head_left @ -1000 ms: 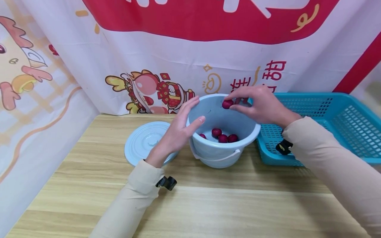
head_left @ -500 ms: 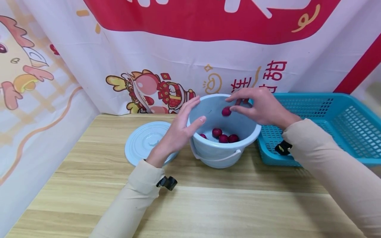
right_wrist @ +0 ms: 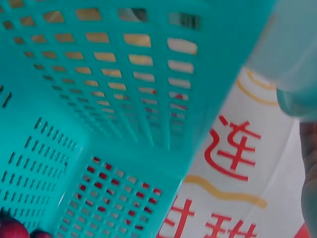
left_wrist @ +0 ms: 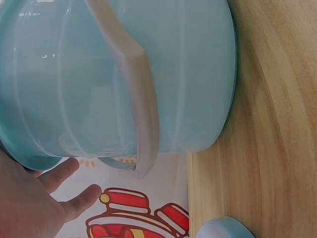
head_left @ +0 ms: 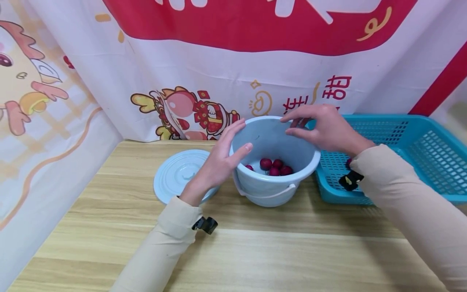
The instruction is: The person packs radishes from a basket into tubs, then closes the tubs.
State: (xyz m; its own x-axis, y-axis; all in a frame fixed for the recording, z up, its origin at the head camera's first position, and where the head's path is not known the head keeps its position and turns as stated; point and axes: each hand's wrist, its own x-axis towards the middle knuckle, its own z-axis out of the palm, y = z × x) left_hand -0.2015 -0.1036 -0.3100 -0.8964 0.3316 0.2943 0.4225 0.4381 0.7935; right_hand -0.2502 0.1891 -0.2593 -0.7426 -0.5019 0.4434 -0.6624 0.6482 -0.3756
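Note:
A light blue bucket (head_left: 268, 195) stands on the table with several dark red plums (head_left: 266, 164) on its bottom. My left hand (head_left: 220, 156) lies against the bucket's left rim, fingers extended; the left wrist view shows its fingers near the bucket wall (left_wrist: 89, 99). Over the right side of the bucket's mouth hovers my right hand (head_left: 326, 129), thumb and fingers parted, nothing between them. Right of the bucket is a turquoise plastic basket (head_left: 339, 197). One plum (head_left: 348, 163) shows in it beside my sleeve, and the right wrist view catches plums (right_wrist: 12, 230) at its lower left.
The round blue lid (head_left: 175, 174) lies on the wooden table (head_left: 255, 255) left of the bucket, partly behind my left forearm. The bucket's pale handle (head_left: 270, 194) hangs down in front. A printed cloth (head_left: 219, 65) hangs directly behind everything.
The plum my right hand pinched has dropped from its fingers to the others on the bucket's bottom. The right hand has shifted slightly right; the left hand has kept its place.

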